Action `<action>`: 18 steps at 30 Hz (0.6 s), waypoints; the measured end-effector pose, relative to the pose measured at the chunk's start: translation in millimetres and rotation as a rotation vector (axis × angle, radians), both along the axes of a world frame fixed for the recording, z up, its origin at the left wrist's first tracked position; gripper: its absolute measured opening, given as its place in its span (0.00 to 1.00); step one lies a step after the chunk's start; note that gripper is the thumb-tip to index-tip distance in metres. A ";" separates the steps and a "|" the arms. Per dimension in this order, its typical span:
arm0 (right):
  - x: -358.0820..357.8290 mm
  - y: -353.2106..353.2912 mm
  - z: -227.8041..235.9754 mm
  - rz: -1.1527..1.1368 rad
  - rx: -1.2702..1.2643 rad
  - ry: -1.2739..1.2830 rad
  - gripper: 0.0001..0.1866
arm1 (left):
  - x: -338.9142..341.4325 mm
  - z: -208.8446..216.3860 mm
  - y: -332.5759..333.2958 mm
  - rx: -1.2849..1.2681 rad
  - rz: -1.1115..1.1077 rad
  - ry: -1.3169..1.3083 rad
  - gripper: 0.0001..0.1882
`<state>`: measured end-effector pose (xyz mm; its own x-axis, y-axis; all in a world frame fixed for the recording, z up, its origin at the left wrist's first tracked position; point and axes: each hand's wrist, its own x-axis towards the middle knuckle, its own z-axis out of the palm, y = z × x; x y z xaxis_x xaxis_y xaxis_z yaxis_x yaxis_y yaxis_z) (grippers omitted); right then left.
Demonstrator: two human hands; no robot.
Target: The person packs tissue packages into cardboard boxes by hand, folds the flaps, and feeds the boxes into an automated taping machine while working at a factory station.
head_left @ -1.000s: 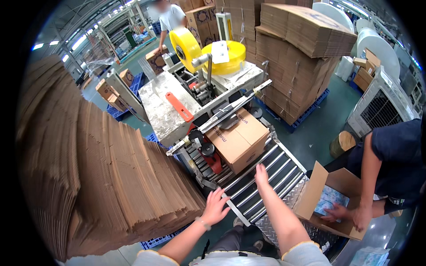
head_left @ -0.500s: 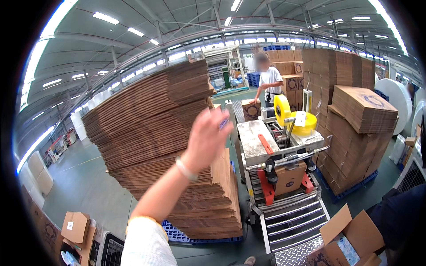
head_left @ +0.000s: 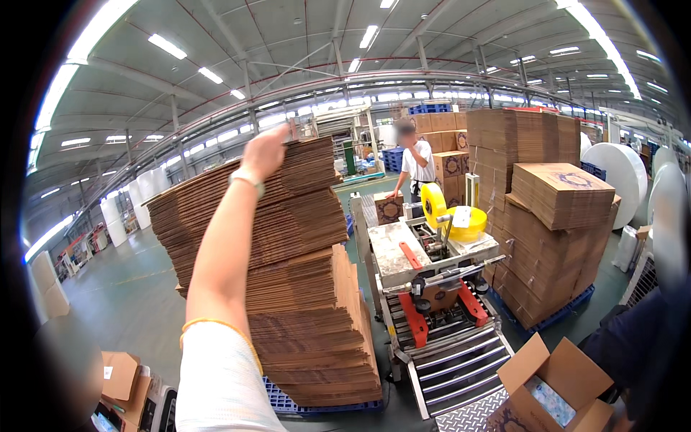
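My left hand [head_left: 263, 153], with a pale band at the wrist, is raised at the upper edge of a tall, leaning stack of flattened brown cardboard boxes [head_left: 288, 281]. The fingers point up and away, too indistinct to show whether they grip a sheet. My white-sleeved left arm crosses in front of the stack, which rests on a blue plastic pallet [head_left: 317, 407]. My right hand is out of view. Right of the stack stands a box-taping machine [head_left: 396, 248] with yellow tape rolls [head_left: 468, 225]. A brown carton [head_left: 440, 297] sits inside it, between red guides.
A roller conveyor [head_left: 461, 363] runs toward me from the machine. An open carton [head_left: 554, 389] with blue-white packs is at lower right, beside a person's dark clothing [head_left: 640, 353]. Behind the machine stands a person in white [head_left: 419, 165]. More stacked cardboard [head_left: 554, 266] stands right.
My left hand has moved up and left, from before the stack to its upper edge. The carton has gone deeper into the machine. The person in white has raised one hand toward the head.
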<state>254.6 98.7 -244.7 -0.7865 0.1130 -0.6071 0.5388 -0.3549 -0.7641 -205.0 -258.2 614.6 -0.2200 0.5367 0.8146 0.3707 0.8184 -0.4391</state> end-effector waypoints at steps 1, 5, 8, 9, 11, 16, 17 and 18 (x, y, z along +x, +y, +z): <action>21.1 1.8 -24.2 -0.020 0.051 -0.023 0.17 | 3.5 0.1 -12.8 0.062 0.195 -0.086 0.08; 88.8 32.0 -107.4 0.250 1.160 0.362 0.11 | 19.1 6.6 -8.3 0.110 0.037 0.256 0.08; 79.9 47.6 -70.3 0.112 1.066 0.212 0.07 | 76.1 -2.1 67.0 -0.012 -0.216 0.446 0.04; 64.7 48.4 -52.8 -0.026 0.885 0.139 0.08 | 104.7 -3.2 104.0 -0.118 -0.242 0.486 0.03; 32.8 44.3 5.7 -0.202 0.683 0.092 0.12 | 168.1 -19.6 169.8 -0.269 -0.463 0.562 0.09; -19.8 -0.4 178.2 -0.353 0.645 0.398 0.22 | 327.4 -56.0 266.0 -0.452 -1.140 0.778 0.15; -18.5 -9.6 202.9 -0.373 0.631 0.536 0.31 | 336.8 -62.5 275.7 -0.481 -1.198 0.696 0.17; -11.5 -27.6 257.8 -0.278 0.679 0.546 0.41 | 341.8 -71.1 280.5 -0.531 -1.231 0.592 0.20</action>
